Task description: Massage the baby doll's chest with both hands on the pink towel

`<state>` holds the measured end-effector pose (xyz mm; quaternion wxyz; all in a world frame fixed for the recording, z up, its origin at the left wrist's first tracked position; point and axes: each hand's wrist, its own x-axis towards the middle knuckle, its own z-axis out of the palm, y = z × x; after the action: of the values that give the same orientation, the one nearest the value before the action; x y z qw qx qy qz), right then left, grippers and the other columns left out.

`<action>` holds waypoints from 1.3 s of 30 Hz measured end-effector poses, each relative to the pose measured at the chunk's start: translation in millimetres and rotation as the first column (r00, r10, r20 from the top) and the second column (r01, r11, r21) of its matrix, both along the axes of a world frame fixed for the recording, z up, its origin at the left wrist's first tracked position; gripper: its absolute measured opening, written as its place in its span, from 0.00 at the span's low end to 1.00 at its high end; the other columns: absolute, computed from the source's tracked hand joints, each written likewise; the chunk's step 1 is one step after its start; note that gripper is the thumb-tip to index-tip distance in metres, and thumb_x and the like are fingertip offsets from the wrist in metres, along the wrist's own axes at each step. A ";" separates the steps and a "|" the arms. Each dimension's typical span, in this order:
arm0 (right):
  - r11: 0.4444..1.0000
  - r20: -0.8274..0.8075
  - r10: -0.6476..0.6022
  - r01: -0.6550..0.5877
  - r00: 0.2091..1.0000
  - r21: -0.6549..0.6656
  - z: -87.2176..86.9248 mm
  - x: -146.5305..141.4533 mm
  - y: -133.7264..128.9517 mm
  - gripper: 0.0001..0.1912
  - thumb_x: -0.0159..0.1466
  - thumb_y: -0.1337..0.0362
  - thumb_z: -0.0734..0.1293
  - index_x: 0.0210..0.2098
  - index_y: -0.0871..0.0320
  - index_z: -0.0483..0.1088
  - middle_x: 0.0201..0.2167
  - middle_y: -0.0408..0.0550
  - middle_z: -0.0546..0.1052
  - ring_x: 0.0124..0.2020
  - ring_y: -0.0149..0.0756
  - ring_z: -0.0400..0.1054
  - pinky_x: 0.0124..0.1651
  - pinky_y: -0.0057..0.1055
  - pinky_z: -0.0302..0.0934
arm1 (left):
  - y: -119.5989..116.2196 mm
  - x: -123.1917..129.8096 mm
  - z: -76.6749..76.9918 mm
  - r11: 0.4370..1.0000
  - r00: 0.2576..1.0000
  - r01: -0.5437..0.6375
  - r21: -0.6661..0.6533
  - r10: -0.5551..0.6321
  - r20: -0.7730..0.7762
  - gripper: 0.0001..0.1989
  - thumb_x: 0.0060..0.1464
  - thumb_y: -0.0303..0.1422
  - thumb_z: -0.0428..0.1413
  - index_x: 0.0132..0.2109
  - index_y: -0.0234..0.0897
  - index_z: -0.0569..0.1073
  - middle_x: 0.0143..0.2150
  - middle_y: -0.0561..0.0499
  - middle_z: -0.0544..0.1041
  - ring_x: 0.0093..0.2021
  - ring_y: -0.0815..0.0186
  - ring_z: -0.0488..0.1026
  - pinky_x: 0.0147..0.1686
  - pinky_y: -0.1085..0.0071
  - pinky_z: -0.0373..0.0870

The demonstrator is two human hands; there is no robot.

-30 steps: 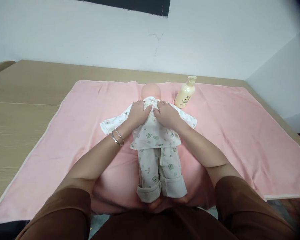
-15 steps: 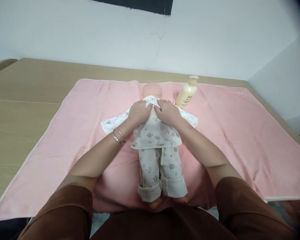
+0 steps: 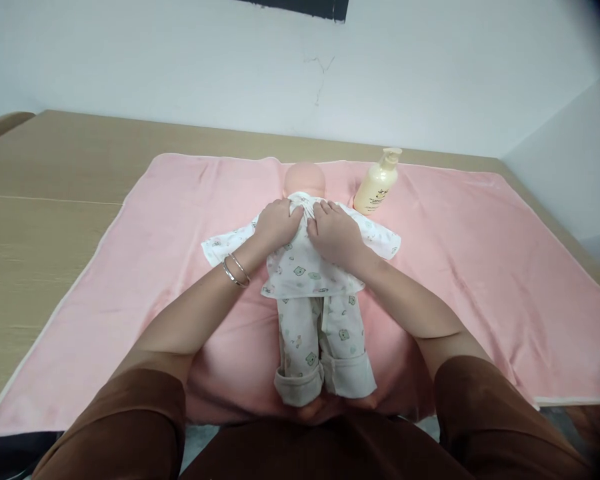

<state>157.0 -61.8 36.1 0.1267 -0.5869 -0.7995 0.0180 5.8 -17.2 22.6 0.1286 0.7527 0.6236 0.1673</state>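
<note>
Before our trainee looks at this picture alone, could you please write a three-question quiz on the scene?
1. Multiple choice: on which side does the person wear the silvery bangles?
a) on the left
b) on the right
c) one on each side

2. True or false: from the person's viewpoint, the pump bottle is to the left of the doll.

3. Fill in the gap: the left hand and the right hand both touch the doll's white, printed ____, close to the neckline.

Key:
1. a
2. False; it is to the right.
3. top
</note>
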 end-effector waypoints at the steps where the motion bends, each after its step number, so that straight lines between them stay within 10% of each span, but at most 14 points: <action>1: 0.999 -0.032 -0.011 0.010 0.999 -0.033 0.6 3.0 4.1 0.28 0.76 0.61 0.52 0.65 0.72 0.68 0.68 0.68 0.71 0.72 0.57 0.62 0.73 0.46 0.55 | -3.8 1.6 0.1 1.000 1.000 -0.001 0.020 0.001 -0.023 0.22 0.70 0.37 0.41 0.51 0.29 0.76 0.51 0.31 0.81 0.54 0.45 0.77 0.57 0.51 0.73; 7: 0.953 -0.160 -0.163 0.113 0.974 -0.281 4.7 27.1 43.0 0.34 0.76 0.45 0.52 0.61 0.64 0.72 0.62 0.65 0.77 0.61 0.60 0.72 0.62 0.50 0.65 | -47.1 20.9 -8.6 0.955 0.986 0.090 0.282 -0.046 -0.158 0.27 0.70 0.34 0.43 0.65 0.17 0.67 0.67 0.23 0.71 0.70 0.38 0.67 0.70 0.46 0.61; 16: 0.999 0.032 0.005 -0.006 0.999 0.039 -7.7 -9.8 -14.1 0.33 0.76 0.62 0.51 0.73 0.79 0.56 0.74 0.75 0.61 0.76 0.63 0.54 0.78 0.54 0.47 | -6.1 -0.3 -4.1 0.991 0.994 0.100 0.084 -0.097 -0.041 0.16 0.67 0.32 0.43 0.48 0.32 0.74 0.50 0.32 0.80 0.54 0.46 0.76 0.58 0.51 0.71; 24: 0.984 -0.076 -0.128 0.116 0.989 -0.137 -5.9 13.9 31.4 0.34 0.76 0.62 0.49 0.74 0.78 0.55 0.76 0.69 0.58 0.79 0.62 0.50 0.80 0.61 0.40 | -51.1 17.0 -13.2 0.967 0.992 0.124 0.221 -0.115 -0.053 0.28 0.68 0.32 0.43 0.68 0.17 0.63 0.73 0.22 0.63 0.76 0.38 0.57 0.74 0.42 0.55; 32: 0.999 0.014 0.007 -0.008 1.000 0.050 -12.6 -12.9 -29.9 0.33 0.76 0.61 0.53 0.75 0.73 0.55 0.77 0.71 0.55 0.79 0.64 0.47 0.79 0.57 0.44 | -9.2 -3.6 -1.9 0.992 0.997 0.077 0.095 -0.076 -0.016 0.23 0.69 0.30 0.37 0.54 0.25 0.74 0.54 0.31 0.79 0.57 0.46 0.76 0.61 0.51 0.71; 39: 0.996 -0.141 -0.049 0.038 0.989 -0.082 -11.7 10.1 22.7 0.32 0.76 0.64 0.51 0.73 0.77 0.58 0.76 0.69 0.60 0.78 0.60 0.52 0.79 0.54 0.47 | -42.1 8.4 4.0 0.981 0.980 0.104 0.165 -0.073 -0.184 0.27 0.71 0.33 0.40 0.68 0.18 0.65 0.68 0.25 0.70 0.70 0.42 0.66 0.71 0.47 0.62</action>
<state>167.1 -39.1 24.4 0.1606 -0.6059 -0.7741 0.0886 14.2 -59.2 26.6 0.0139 0.7999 0.5815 0.1477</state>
